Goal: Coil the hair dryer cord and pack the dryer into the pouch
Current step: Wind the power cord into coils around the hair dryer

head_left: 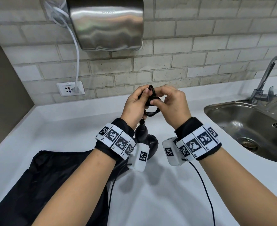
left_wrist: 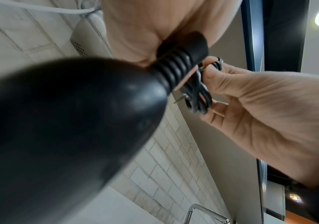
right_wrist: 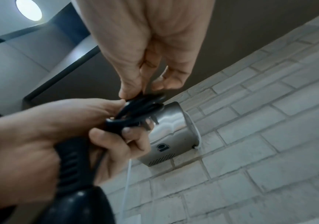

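Note:
Both hands are raised over the white counter (head_left: pixel 69 121). My left hand (head_left: pixel 135 103) grips the coiled black cord (head_left: pixel 150 103) and the ribbed cord sleeve (right_wrist: pixel 72 159). The black hair dryer (head_left: pixel 148 142) hangs from that grip, just above the counter. My right hand (head_left: pixel 170 101) pinches the cord loops (left_wrist: pixel 199 94) between thumb and fingertips, right against the left hand. The plug's metal prongs (right_wrist: pixel 149 122) stick out of the bundle by the left fingers. The black pouch (head_left: pixel 57 176) lies flat on the counter at lower left, partly under my left forearm.
A steel sink (head_left: pixel 248 128) with a faucet (head_left: pixel 265 79) is set in the counter at right. On the brick wall hang a steel hand dryer (head_left: pixel 105 23) and a socket (head_left: pixel 70 90) with a white cable plugged in. A thin black wire (head_left: pixel 204 185) trails from the right wristband.

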Demonstrator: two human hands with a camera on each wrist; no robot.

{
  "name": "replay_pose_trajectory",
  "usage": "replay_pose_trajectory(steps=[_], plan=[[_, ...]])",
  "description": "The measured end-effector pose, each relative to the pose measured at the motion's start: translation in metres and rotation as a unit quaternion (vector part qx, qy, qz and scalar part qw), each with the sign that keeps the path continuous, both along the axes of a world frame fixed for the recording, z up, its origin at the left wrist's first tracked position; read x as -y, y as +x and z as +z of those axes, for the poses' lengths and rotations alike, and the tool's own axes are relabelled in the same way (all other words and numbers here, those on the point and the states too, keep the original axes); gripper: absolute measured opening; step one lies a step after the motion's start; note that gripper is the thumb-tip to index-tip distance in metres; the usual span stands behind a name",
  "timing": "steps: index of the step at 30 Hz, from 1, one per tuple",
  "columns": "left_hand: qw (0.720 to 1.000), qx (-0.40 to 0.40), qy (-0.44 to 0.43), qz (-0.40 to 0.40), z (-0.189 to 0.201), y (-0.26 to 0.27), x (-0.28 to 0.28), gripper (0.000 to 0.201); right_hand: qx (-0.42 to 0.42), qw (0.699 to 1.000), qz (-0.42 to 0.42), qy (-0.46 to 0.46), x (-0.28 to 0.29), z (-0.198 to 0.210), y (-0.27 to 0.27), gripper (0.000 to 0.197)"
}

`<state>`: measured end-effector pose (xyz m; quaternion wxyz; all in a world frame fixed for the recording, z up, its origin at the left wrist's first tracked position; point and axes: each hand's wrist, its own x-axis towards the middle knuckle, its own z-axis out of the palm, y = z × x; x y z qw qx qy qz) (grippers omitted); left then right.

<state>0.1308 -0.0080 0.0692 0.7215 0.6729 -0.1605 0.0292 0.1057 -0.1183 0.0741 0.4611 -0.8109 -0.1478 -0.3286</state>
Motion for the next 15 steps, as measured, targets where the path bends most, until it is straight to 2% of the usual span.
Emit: replay_pose_trajectory(steps=[5, 8, 10, 13, 15], plan=[[1.0, -0.007, 0.0, 0.011, -0.001, -0.001, 0.0, 0.021, 0.006, 0.998, -0.018, -0.062, 0.002, -0.006, 0.005, 0.014], [1.0, 0.002, 0.015, 0.011, 0.002, -0.002, 0.0, 0.019, 0.021, 0.994, -0.026, -0.1, 0.001, -0.011, 0.007, 0.016], [1.0, -0.002, 0.015, 0.005, 0.003, -0.003, 0.001, 0.02, 0.026, 0.994, -0.027, -0.1, 0.002, -0.013, 0.009, 0.019], [1.0, -0.001, 0.016, -0.003, 0.004, -0.005, 0.001, 0.011, 0.014, 0.996, -0.038, -0.08, 0.003, -0.017, 0.013, 0.037], [1.0, 0.004, 0.021, -0.009, 0.003, -0.004, 0.001, 0.007, -0.003, 0.999, -0.037, -0.04, 0.003, -0.021, 0.015, 0.033]])
